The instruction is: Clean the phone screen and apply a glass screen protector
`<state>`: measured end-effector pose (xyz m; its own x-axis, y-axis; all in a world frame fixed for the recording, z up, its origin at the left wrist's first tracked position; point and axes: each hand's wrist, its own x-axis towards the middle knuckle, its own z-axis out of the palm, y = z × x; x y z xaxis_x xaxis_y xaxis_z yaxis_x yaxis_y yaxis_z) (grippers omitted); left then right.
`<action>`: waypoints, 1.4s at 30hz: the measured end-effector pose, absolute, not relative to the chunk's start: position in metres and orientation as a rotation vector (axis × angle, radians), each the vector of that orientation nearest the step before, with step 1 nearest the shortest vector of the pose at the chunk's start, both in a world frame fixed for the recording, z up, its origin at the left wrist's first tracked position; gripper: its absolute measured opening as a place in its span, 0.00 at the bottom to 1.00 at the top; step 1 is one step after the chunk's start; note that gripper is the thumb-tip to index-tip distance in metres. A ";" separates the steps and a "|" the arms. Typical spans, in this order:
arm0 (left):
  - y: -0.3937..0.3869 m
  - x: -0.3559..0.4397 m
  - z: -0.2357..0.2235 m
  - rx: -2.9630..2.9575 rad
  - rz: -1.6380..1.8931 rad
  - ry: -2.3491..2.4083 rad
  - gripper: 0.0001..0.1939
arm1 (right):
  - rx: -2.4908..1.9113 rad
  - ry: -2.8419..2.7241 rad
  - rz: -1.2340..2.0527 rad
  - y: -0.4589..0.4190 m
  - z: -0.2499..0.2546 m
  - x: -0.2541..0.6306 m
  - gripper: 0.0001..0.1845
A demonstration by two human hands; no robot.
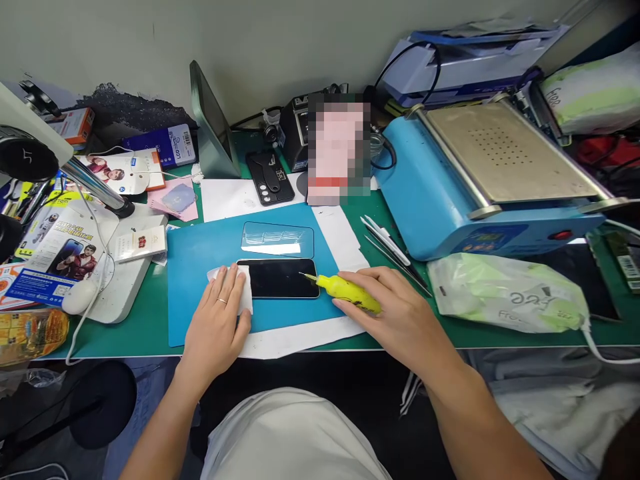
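Note:
A black-screened phone [285, 279] lies flat on the blue mat [195, 267]. Fingers extended and close together, my left hand [215, 320] rests flat on a white tissue [246, 288] that covers the phone's left end. My right hand [395, 310] is wrapped around a yellow needle-tipped bottle [345, 290]. The bottle's thin tip points left, over the right part of the phone's screen; I cannot tell whether it touches. Just behind the phone lies a clear glass panel [278, 240] with a dark border.
White paper strips [295, 338] run along the mat. Tweezers [395, 250] lie right of it, near a blue machine with a metal plate [493, 150] and a wipes pack [505, 293]. Behind are a black phone case [270, 177] and a tablet [213, 123]. A lamp base [133, 280] stands left.

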<state>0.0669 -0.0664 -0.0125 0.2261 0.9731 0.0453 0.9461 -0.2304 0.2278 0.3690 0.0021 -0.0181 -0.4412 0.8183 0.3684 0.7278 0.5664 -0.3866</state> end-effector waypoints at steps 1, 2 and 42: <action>-0.066 0.067 -0.012 2.341 0.261 1.843 0.34 | -1.233 -2.278 0.228 0.002 -0.018 0.368 0.17; -0.066 0.067 -0.012 2.346 0.253 1.841 0.34 | -1.228 -2.272 0.227 0.001 -0.019 0.368 0.17; -0.067 0.068 -0.011 2.321 0.232 1.788 0.57 | -1.025 -2.303 0.199 -0.003 -0.016 0.306 0.17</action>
<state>0.0679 -0.0672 -0.0106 0.2550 0.9669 0.0009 0.9353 -0.2469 0.2535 0.3061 -0.0032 -0.0156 -0.5191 0.7166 0.4660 0.6260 0.6899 -0.3636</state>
